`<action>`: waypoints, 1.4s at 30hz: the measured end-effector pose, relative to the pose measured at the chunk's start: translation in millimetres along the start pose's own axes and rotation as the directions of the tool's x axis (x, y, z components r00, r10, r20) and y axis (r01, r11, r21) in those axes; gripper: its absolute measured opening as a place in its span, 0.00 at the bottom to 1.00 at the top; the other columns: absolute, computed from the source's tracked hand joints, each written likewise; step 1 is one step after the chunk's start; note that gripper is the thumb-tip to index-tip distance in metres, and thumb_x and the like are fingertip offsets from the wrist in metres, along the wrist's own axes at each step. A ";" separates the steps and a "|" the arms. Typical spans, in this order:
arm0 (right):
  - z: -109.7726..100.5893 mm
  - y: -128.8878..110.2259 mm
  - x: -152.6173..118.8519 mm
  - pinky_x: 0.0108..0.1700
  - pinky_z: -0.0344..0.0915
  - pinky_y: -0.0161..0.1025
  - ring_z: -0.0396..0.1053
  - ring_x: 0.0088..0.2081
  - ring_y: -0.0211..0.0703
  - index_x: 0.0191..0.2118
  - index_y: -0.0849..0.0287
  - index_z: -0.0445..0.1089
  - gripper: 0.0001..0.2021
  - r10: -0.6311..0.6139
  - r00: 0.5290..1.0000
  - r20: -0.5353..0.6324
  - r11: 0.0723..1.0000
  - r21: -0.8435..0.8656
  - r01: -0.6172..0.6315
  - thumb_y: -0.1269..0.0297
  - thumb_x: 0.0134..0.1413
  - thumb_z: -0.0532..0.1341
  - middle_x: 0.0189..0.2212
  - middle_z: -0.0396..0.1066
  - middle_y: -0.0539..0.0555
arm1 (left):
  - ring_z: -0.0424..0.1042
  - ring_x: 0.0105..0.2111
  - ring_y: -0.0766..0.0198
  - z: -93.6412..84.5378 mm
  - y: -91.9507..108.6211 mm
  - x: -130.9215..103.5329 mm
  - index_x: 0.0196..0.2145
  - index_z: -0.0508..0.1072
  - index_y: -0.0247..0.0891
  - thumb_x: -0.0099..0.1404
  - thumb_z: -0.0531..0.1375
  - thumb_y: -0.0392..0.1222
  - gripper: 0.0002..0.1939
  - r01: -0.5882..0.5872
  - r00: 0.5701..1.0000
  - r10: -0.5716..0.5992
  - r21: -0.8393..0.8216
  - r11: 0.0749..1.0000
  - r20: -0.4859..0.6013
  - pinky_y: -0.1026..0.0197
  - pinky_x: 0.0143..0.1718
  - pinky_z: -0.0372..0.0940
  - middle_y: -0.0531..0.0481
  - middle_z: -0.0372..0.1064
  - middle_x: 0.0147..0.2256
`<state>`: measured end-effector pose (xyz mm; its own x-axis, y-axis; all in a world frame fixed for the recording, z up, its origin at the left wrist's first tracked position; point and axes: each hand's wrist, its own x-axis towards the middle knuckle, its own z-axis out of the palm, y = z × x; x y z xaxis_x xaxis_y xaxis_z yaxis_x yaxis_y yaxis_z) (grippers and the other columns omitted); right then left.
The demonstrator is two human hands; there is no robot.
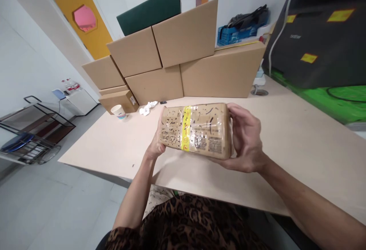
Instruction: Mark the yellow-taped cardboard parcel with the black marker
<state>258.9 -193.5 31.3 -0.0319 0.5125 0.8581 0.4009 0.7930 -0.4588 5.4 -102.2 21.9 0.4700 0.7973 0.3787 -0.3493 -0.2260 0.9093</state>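
A brown plastic-wrapped package [197, 130] with dark marks, printed symbols and a yellow stripe is held up over the light table [120, 147]. My left hand [157, 139] is closed on its left end, with most of the fingers hidden behind it. Around the right end, my right hand [246, 139] has its thumb and fingers wrapped at the top and bottom edges. What is inside the wrapping cannot be seen.
Stacked cardboard boxes [154, 84] line the table's back, topped by a dark green box [150, 10]. A paper cup [118, 111] and crumpled tissue [148, 108] stand at the back left. A black case [314, 32] rises at the right; a trolley [34, 124] is at the left.
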 end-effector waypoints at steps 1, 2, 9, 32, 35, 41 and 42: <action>-0.6 -1.7 1.0 0.68 0.58 0.69 0.56 0.68 0.69 0.71 0.37 0.46 0.53 0.028 0.999 -0.023 0.999 0.036 -0.027 0.44 0.43 0.73 0.66 0.55 0.57 | 0.56 0.70 0.34 2.3 3.5 0.2 0.64 0.68 0.43 0.33 0.76 0.74 0.64 -0.022 1.000 0.022 0.033 0.999 -0.002 0.42 0.68 0.61 0.36 0.68 0.62; -1.3 -3.2 2.2 0.69 0.59 0.68 0.56 0.68 0.67 0.71 0.37 0.45 0.52 0.057 0.998 -0.039 0.997 0.060 -0.055 0.42 0.45 0.72 0.67 0.55 0.57 | 0.56 0.70 0.33 4.6 6.0 0.5 0.63 0.69 0.42 0.32 0.77 0.71 0.63 -0.040 0.999 0.041 0.062 0.997 -0.018 0.42 0.68 0.60 0.36 0.69 0.61; -3.4 -5.8 5.7 0.68 0.62 0.65 0.54 0.71 0.63 0.73 0.35 0.35 0.53 0.194 0.977 0.093 0.957 0.200 -0.209 0.40 0.51 0.69 0.71 0.51 0.56 | 0.63 0.67 0.33 10.9 2.2 0.6 0.65 0.66 0.40 0.35 0.80 0.63 0.62 -0.083 0.985 0.089 0.049 0.995 -0.146 0.43 0.65 0.65 0.36 0.75 0.55; 1.3 21.9 2.7 0.56 0.73 0.66 0.73 0.57 0.63 0.67 0.37 0.48 0.39 0.505 0.860 -0.078 0.809 0.391 -0.439 0.40 0.55 0.64 0.57 0.69 0.57 | 0.69 0.63 0.34 6.2 10.0 0.1 0.63 0.70 0.39 0.50 0.76 0.55 0.46 0.141 0.989 -0.144 0.062 0.988 0.038 0.42 0.61 0.69 0.38 0.76 0.56; 0.5 34.8 -0.3 0.57 0.72 0.68 0.71 0.60 0.64 0.69 0.35 0.45 0.39 0.568 0.823 -0.023 0.755 0.413 -0.510 0.40 0.57 0.62 0.58 0.70 0.55 | 0.71 0.61 0.37 7.0 2.6 0.8 0.61 0.73 0.40 0.55 0.73 0.55 0.39 0.134 0.991 -0.134 0.054 0.989 -0.006 0.44 0.58 0.72 0.40 0.76 0.56; 32.7 42.2 -14.7 0.58 0.71 0.70 0.69 0.62 0.65 0.70 0.41 0.44 0.50 0.637 0.759 0.137 0.631 0.474 -0.614 0.49 0.48 0.73 0.62 0.67 0.61 | 0.76 0.56 0.41 2.4 -18.6 8.2 0.53 0.77 0.38 0.58 0.70 0.59 0.30 0.146 0.968 -0.156 -0.065 0.987 -0.195 0.46 0.57 0.72 0.41 0.79 0.53; 36.5 42.6 -16.1 0.58 0.71 0.70 0.70 0.61 0.66 0.70 0.42 0.45 0.50 0.669 0.728 0.148 0.589 0.493 -0.641 0.50 0.46 0.74 0.60 0.68 0.61 | 0.76 0.57 0.41 1.0 -22.1 8.4 0.53 0.77 0.39 0.58 0.70 0.60 0.31 0.158 0.967 -0.171 -0.080 0.984 -0.191 0.46 0.58 0.71 0.42 0.78 0.54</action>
<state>243.1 -155.9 -10.4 0.1098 0.9526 0.2838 -0.1947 0.3006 -0.9337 17.9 -91.1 5.2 0.3594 0.9161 0.1778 -0.3345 -0.0514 0.9410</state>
